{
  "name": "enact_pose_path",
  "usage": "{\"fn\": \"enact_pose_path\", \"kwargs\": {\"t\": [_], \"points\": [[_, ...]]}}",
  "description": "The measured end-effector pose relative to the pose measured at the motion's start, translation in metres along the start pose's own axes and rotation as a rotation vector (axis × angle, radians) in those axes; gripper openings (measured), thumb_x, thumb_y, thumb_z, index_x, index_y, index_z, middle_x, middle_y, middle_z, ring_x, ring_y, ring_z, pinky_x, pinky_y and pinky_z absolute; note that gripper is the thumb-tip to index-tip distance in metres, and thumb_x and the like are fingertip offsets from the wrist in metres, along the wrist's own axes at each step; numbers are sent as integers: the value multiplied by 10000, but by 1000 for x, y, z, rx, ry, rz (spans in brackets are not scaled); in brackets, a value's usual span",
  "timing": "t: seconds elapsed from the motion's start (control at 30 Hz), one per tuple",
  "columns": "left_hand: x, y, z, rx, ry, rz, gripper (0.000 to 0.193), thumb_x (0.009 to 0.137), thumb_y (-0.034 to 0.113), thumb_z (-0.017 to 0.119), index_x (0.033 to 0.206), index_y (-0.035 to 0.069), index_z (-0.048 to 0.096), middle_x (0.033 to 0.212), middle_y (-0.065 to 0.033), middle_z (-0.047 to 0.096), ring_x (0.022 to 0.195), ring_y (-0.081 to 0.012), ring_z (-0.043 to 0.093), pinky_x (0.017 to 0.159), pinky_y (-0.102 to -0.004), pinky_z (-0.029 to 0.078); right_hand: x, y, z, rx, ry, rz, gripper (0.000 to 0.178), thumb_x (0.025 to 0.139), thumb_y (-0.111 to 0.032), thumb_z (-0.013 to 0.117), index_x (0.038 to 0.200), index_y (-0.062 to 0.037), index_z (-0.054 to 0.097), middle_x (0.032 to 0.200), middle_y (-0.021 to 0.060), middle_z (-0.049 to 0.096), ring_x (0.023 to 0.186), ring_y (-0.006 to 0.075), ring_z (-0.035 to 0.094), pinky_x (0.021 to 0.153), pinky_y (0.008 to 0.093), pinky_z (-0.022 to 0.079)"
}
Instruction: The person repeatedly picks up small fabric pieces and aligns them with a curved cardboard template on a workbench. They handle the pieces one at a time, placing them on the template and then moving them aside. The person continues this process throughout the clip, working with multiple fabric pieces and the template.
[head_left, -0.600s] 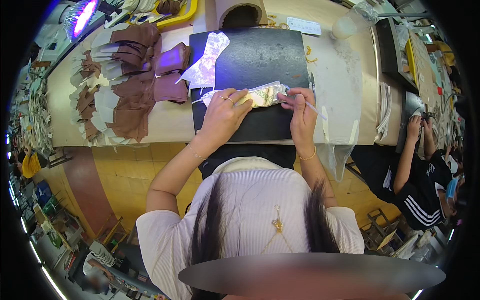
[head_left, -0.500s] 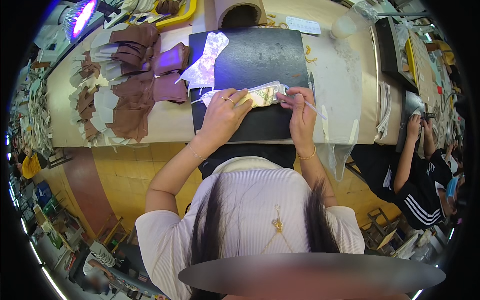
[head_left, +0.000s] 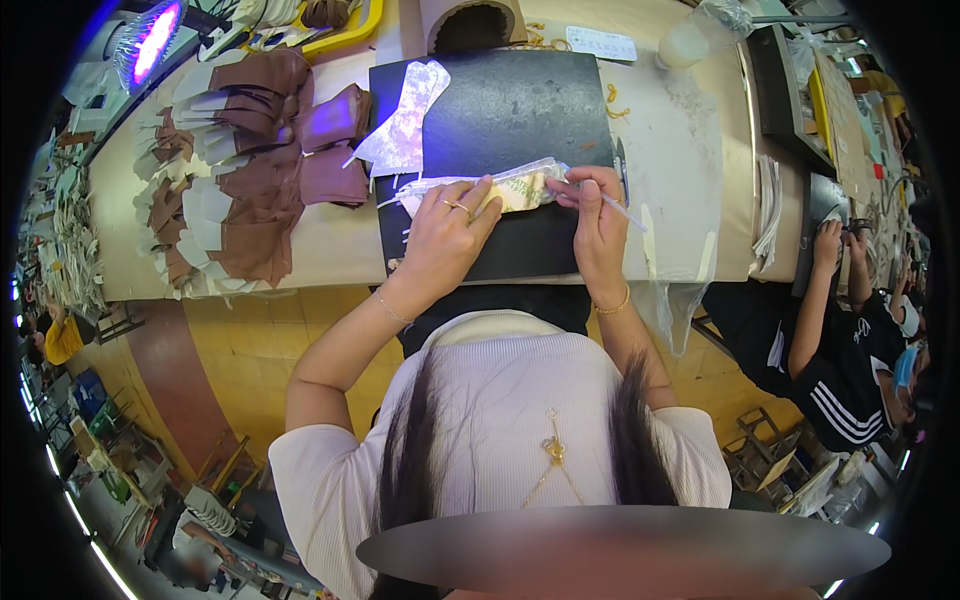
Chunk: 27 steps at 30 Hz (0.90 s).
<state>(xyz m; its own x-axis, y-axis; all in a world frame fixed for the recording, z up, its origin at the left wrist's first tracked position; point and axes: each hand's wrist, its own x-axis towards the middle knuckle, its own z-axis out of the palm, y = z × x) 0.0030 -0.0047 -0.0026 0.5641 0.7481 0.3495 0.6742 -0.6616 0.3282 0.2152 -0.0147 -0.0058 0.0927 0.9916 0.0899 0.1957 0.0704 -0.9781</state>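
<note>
My left hand [head_left: 452, 225] presses fingers and thumb on a pale piece with greenish print [head_left: 522, 190], holding it against a black board [head_left: 510, 110]. At the right end of that piece, my right hand [head_left: 598, 225] is closed in a pinch on a thin whitish stick-like tool [head_left: 622, 211]. The stick slants down to the right past the fingers, and its tip is too small to make out. Part of the pale piece is hidden under my left hand. Farther up the board lies a flared white patterned piece [head_left: 408, 120].
Stacks of brown and white cut pieces [head_left: 240, 190] cover the table's left side. At the far edge stand a brown cardboard tube [head_left: 470, 25] and a yellow tray [head_left: 345, 35]. A translucent cup [head_left: 685, 45] stands far right. Another person's hands [head_left: 828, 242] work at the right.
The whole view has shifted slightly. Both hands stay at the pale piece, with the right fingers a little changed around the stick.
</note>
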Motion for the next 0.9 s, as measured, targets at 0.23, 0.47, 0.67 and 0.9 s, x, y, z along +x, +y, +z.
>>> {"fn": "enact_pose_path", "kwargs": {"t": [0.23, 0.47, 0.67, 0.9], "points": [[2, 1, 0, 37, 13, 16, 233, 824, 140, 674, 1015, 6, 675, 1177, -161, 657, 1022, -276, 613, 867, -408, 475, 2, -2, 3, -7, 19, -46, 299, 1079, -249, 423, 1076, 14, 566, 1019, 99, 614, 955, 206, 701, 808, 283, 551], [4, 0, -2, 59, 0, 33, 224, 833, 159, 684, 1007, 18, 679, 1167, -158, 666, 1004, -258, 625, 853, -395, 475, 4, -12, 10, -331, 21, -231, 107, 957, -124, 640, 959, -19, 660, 844, 105, 657, 669, 268, 646, 605, 324, 508], [4, 1, 0, 71, 29, 26, 250, 802, 146, 742, 1025, 40, 705, 1187, -129, 670, 956, -248, 631, 818, -382, 495, 5, -13, 12, -532, -15, -292, 75, 902, -115, 688, 920, -44, 670, 881, 92, 685, 696, 283, 670, 608, 341, 530], [2, 0, 1, 86, 14, 26, 245, 812, 141, 730, 1033, 39, 703, 1180, -136, 674, 968, -255, 633, 817, -382, 499, -11, -24, 4, -554, -161, -412, 99, 875, -132, 711, 909, -50, 667, 933, 91, 702, 747, 290, 681, 689, 364, 545]]}}
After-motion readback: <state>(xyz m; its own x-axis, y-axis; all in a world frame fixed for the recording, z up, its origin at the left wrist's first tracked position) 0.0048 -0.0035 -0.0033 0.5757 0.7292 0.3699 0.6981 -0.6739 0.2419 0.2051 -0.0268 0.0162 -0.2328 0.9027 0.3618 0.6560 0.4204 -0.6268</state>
